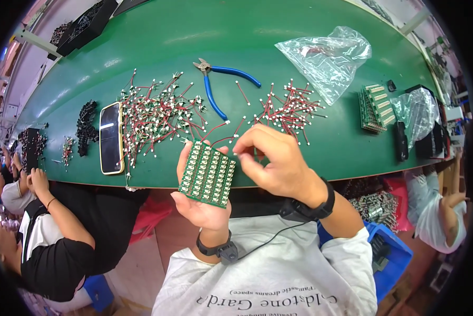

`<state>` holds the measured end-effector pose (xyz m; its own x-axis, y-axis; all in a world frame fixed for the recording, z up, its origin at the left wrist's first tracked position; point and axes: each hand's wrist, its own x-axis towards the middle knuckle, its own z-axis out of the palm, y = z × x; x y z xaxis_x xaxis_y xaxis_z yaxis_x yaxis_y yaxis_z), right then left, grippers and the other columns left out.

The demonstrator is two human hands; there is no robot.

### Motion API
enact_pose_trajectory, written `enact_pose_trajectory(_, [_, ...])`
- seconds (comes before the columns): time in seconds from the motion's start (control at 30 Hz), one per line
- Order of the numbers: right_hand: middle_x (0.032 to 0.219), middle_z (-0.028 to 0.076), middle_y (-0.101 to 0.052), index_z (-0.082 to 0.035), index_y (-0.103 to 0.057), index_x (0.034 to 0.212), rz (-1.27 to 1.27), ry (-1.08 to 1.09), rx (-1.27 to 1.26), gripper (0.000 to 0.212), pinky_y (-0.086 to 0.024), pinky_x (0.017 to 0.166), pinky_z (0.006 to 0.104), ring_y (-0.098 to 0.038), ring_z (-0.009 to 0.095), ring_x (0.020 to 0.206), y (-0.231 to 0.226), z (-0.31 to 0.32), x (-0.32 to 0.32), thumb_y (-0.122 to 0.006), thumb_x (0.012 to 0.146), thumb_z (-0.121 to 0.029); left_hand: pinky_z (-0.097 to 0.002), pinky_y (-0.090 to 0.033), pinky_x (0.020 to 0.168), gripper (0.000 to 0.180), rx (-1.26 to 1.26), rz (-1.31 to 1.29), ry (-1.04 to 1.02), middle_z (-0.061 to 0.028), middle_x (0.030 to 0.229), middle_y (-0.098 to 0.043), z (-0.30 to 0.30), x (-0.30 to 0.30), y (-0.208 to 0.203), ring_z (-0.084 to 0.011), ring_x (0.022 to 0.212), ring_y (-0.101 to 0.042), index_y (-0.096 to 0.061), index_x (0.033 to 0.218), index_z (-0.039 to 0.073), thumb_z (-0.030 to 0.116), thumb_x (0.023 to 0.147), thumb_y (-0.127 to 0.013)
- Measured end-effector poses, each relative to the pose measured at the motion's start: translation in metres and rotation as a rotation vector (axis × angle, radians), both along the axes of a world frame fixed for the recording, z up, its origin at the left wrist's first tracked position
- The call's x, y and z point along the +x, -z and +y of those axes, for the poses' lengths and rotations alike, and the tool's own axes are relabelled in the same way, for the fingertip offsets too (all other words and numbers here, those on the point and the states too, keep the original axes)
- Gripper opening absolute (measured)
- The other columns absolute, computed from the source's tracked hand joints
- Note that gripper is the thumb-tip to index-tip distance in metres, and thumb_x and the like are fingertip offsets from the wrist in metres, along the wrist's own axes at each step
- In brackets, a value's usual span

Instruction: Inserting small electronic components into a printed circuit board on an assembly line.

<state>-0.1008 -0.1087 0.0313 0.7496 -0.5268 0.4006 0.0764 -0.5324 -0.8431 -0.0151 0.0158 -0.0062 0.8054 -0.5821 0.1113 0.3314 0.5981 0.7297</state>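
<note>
The left hand (210, 215) grips a circuit board (207, 174) from below; just beside it, the right hand (279, 160) pinches a small pale piece (236, 154). Beyond both hands, blue-handled pliers (234, 71) lie on the counter (236, 26) between wire piles (157, 118).

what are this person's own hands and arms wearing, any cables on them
Left hand and right hand are gloveless. Black left wristband and black right wristband carry dark boxes; a thin black cable links them. Short, pale grey sleeves.
</note>
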Motion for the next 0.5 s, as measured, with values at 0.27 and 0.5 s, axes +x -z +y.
enact_pose_trajectory(0.27, [0.081,0.009,-0.062,0.001,-0.056,0.093,0.002,0.014,-0.007,0.019,-0.053,0.060,0.0271,-0.064,0.016,0.067,0.010,0.010,0.008,-0.067,0.078,0.006,-0.0422,-0.043,0.103,0.089,0.098,-0.242,-0.046,-0.0239,0.134,-0.052,0.000,-0.012,0.000,-0.0304,0.121,-0.054,-0.032,0.144,-0.008,0.064,0.093,-0.031])
enact_pose_trajectory(0.5, [0.080,0.009,-0.062,0.001,-0.055,0.092,-0.073,0.028,-0.063,0.020,-0.053,0.057,0.0271,-0.064,0.016,0.066,0.010,0.014,0.008,-0.067,0.077,0.007,-0.0424,-0.041,0.105,0.092,0.137,-0.260,-0.041,-0.0247,0.135,-0.050,0.001,-0.016,-0.002,-0.0311,0.123,-0.053,-0.030,0.145,-0.008,0.067,0.092,-0.034])
